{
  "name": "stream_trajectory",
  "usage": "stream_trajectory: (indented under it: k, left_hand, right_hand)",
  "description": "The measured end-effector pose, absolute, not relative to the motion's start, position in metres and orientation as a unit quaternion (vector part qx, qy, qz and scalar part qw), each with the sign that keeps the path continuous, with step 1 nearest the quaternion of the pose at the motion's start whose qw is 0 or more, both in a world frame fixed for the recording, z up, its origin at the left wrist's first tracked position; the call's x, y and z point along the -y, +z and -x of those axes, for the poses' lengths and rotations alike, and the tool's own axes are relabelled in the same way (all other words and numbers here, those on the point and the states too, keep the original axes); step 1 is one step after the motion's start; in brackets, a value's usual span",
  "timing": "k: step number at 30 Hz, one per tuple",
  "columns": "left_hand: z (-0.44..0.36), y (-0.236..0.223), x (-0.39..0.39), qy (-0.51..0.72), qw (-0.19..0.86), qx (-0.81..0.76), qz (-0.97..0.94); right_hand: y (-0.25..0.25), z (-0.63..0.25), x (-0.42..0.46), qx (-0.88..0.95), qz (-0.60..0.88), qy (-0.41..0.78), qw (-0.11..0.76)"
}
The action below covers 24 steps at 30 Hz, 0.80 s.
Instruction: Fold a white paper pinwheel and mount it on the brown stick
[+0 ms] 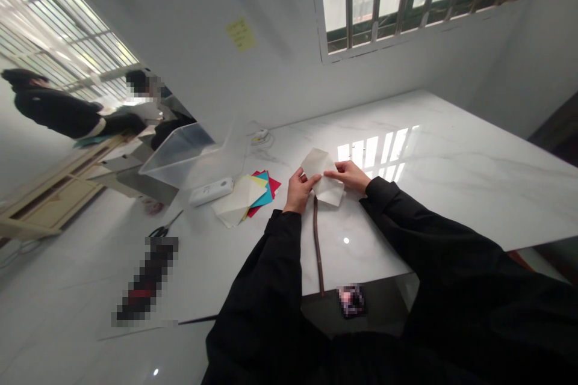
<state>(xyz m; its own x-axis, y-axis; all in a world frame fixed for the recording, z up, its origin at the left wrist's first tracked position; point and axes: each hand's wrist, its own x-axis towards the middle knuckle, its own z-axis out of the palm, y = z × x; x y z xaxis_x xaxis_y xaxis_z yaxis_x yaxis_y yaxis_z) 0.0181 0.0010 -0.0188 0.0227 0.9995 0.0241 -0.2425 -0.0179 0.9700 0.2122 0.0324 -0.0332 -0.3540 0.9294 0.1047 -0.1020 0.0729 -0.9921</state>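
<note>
My left hand (pixel 298 190) and my right hand (pixel 347 175) both hold a folded sheet of cream paper (pixel 323 177) above the white marble table (pixel 451 192). My right fingers lie across its top flap, and my left fingers pinch its near edge. Left of my left hand lies a pile of origami paper (pixel 246 198) in red, teal, yellow and cream. A long brown strip (pixel 317 246) lies on the table just below my hands.
A clear plastic bin (pixel 180 156), a white box-shaped device (pixel 211 191) and black-handled scissors (pixel 165 225) stand toward the table's left end. Two pixelated items (pixel 147 280) lie near the table's edge. Two people (pixel 54 108) stand further left.
</note>
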Motion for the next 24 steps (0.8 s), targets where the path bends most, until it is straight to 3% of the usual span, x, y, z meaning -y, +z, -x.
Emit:
stream_trajectory:
  k: [24]
  left_hand:
    - [-0.0213, -0.0204, -0.0044, 0.555, 0.555, -0.418, -0.458]
  right_hand:
    - [-0.0292, -0.2163, -0.0342, 0.548, 0.393, 0.579, 0.458]
